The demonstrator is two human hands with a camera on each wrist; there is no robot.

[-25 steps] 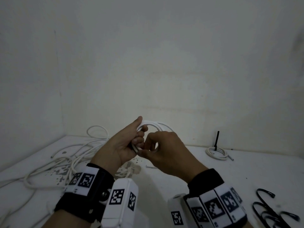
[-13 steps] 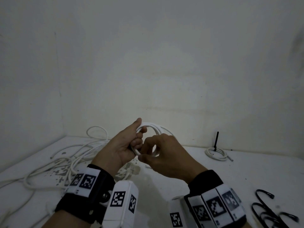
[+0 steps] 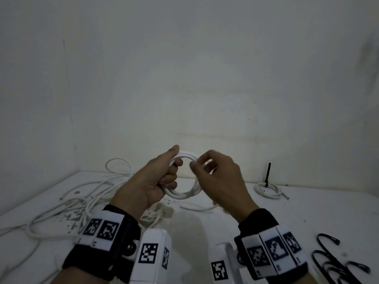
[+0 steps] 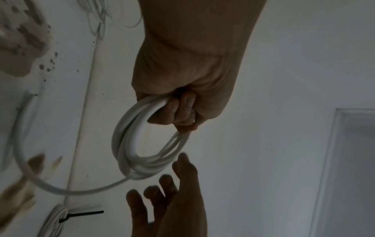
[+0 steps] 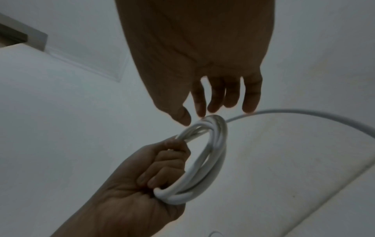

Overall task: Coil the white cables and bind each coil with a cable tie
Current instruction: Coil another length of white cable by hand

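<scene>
Head view: the left hand (image 3: 152,182) grips the white cable coil (image 3: 182,194) in the air above the table (image 3: 266,218), tangled cables (image 3: 67,203) on the left, black ties (image 3: 336,263) near the right edge.
Left wrist view: fingers (image 4: 178,112) wrap the coil.
Right wrist view: the right hand (image 5: 205,67) has loose, spread fingers at the coil's top, holding nothing.

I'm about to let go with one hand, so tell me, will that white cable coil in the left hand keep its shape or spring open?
The white cable coil likely springs open: no tie binds it, and only the left hand grips its loops. Its smooth round loops look fairly stiff. The loose tail arcs rather than droops, so it may unwind.
</scene>
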